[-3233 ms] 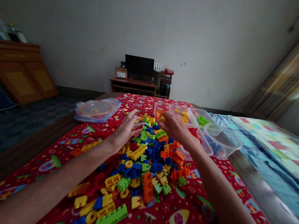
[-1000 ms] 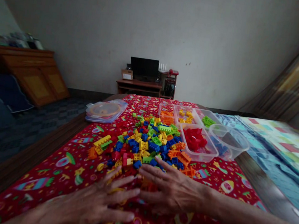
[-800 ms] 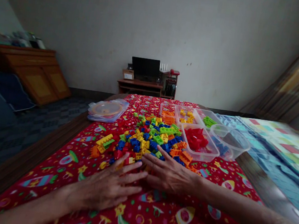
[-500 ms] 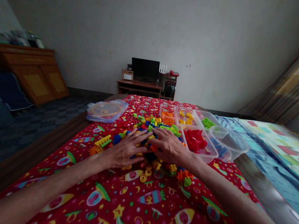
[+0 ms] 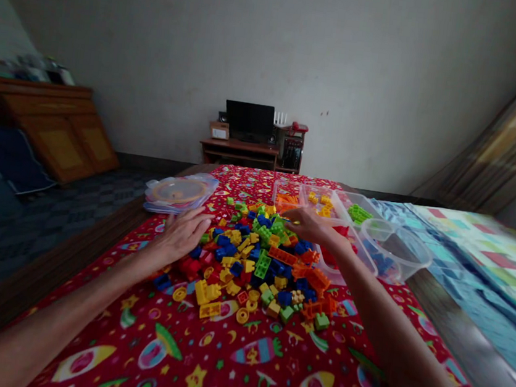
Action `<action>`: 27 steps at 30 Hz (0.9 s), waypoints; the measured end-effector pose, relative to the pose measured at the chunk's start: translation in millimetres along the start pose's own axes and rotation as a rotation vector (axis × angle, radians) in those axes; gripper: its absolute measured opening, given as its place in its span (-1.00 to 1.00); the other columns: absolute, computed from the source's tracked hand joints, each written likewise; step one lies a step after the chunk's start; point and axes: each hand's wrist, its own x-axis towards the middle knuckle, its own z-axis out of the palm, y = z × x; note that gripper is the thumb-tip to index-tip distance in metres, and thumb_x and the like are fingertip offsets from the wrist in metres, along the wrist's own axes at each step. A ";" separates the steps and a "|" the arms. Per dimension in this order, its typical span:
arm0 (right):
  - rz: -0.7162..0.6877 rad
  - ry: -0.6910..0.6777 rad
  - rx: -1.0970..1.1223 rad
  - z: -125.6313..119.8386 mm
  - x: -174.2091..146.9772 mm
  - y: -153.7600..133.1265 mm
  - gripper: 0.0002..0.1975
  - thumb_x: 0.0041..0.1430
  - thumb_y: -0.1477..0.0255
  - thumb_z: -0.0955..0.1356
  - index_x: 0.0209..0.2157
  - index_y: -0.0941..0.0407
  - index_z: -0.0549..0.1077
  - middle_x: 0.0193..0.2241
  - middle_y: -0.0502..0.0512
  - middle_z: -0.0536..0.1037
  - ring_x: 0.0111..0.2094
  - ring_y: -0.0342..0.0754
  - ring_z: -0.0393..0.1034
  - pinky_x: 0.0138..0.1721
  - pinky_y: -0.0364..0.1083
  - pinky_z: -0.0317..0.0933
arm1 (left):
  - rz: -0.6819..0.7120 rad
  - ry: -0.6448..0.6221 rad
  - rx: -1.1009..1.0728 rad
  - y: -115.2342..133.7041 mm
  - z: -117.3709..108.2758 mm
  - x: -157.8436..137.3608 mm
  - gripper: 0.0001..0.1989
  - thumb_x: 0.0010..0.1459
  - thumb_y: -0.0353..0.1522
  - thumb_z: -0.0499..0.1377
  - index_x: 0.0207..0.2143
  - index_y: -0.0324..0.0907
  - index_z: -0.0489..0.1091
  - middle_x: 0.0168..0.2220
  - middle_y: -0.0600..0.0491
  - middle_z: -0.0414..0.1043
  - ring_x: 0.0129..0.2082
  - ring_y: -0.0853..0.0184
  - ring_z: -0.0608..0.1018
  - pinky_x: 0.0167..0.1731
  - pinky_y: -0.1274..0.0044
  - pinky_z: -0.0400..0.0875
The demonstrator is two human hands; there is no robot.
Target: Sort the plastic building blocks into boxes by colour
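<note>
A heap of toy building blocks [image 5: 246, 251] in yellow, blue, green, red and orange lies on the red patterned tablecloth [image 5: 236, 383]. At the heap's left side is my left hand [image 5: 183, 231], palm down with its fingers stretched out and nothing in it. My right hand [image 5: 305, 224] hovers at the heap's back right, before the clear boxes; its fingers point left, loosely bent and apart, and I see nothing held. Several yellow wheel-shaped pieces [image 5: 243, 315] lie at the near edge of the heap. My right forearm partly covers the box of red pieces [image 5: 342, 231].
Clear boxes at the right back hold orange pieces [image 5: 287, 202], yellow pieces [image 5: 324, 208] and green pieces [image 5: 358, 214]. A round clear tub [image 5: 404, 260] stands beside them. Stacked plastic lids [image 5: 178, 192] lie at the left. A bed [image 5: 484, 256] adjoins the table's right side.
My hands have moved apart from the middle of the heap, the left one leftward and the right one to the right and back. The blocks now lie more spread out and uncovered.
</note>
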 end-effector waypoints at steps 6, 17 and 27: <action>0.024 0.046 -0.078 14.7 5.2 -7.6 -0.63 0.03 0.59 0.31 -0.10 0.18 0.54 -0.28 0.20 0.61 -0.27 -0.03 0.46 -0.27 -0.13 0.23 | -0.102 -0.096 -0.080 0.7 21.1 -19.8 -0.36 0.27 -0.03 -0.26 0.13 -0.19 0.30 0.17 -0.13 0.31 0.21 0.13 0.29 0.19 0.20 0.11; 0.016 0.131 0.030 21.9 6.4 -12.2 -0.58 0.09 0.49 0.34 0.02 0.17 0.45 -0.22 0.19 0.60 -0.25 -0.03 0.46 -0.24 -0.11 0.25 | 0.397 -0.133 -0.161 92.6 25.8 47.0 -0.74 0.15 -0.28 0.13 -0.14 -0.21 0.42 -0.12 -0.10 0.42 -0.06 0.16 0.46 -0.01 0.32 0.35; 0.003 0.163 0.044 23.1 5.2 -14.1 -0.68 0.14 0.51 0.30 -0.06 0.21 0.50 -0.33 0.16 0.58 -0.36 -0.10 0.39 -0.32 -0.15 0.16 | 0.179 -0.153 -0.222 97.0 2.9 63.7 -0.75 0.02 -0.20 0.21 -0.34 -0.20 0.42 -0.47 0.10 0.42 -0.45 0.32 0.45 -0.42 0.52 0.29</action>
